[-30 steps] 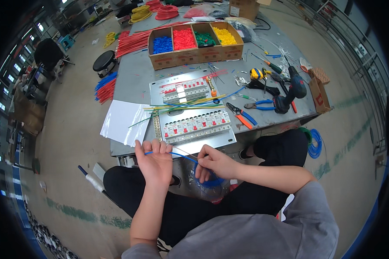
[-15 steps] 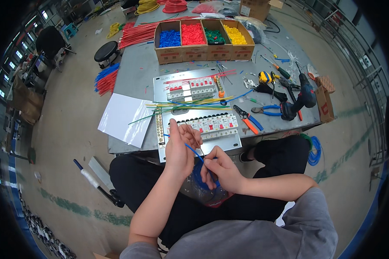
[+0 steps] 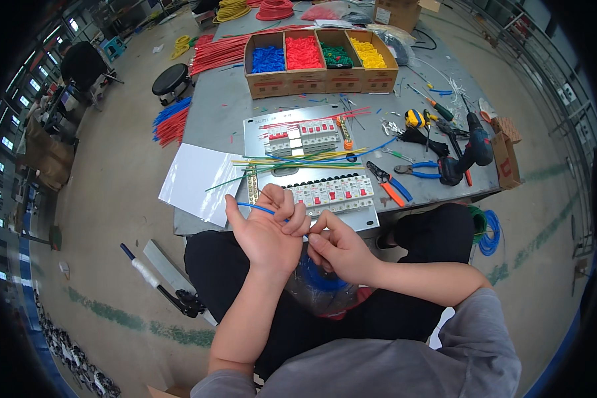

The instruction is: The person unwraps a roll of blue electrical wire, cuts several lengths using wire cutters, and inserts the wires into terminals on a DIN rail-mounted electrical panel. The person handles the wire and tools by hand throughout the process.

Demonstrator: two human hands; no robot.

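My left hand [image 3: 272,232] is turned palm up in front of the metal panel, its fingers curled over a thin blue wire [image 3: 255,207] and its thumb stretched out to the left. Close against those fingertips, my right hand [image 3: 341,249] pinches the same wire; the exact grip point is mostly hidden. Beyond the hands lies the mounting panel [image 3: 255,132] with a near row of circuit breakers [image 3: 335,192] and a shorter far row [image 3: 318,132]. Loose green, yellow and blue wires [image 3: 298,159] cross between the rows. A coil of blue wire [image 3: 322,275] in clear plastic sits between my legs.
A divided cardboard box [image 3: 318,86] holds blue, red, green and yellow small parts. Wire strippers [image 3: 388,184], blue-handled pliers [image 3: 418,170] and a cordless drill [image 3: 471,156] lie to the right. White sheets [image 3: 199,182] lie left of the panel; a stool [image 3: 171,81] stands beyond.
My left hand has rolled from edge-on to palm up, its fingers curling in over the wire. My right hand has risen slightly toward the left fingertips. The whole view has shifted a little.
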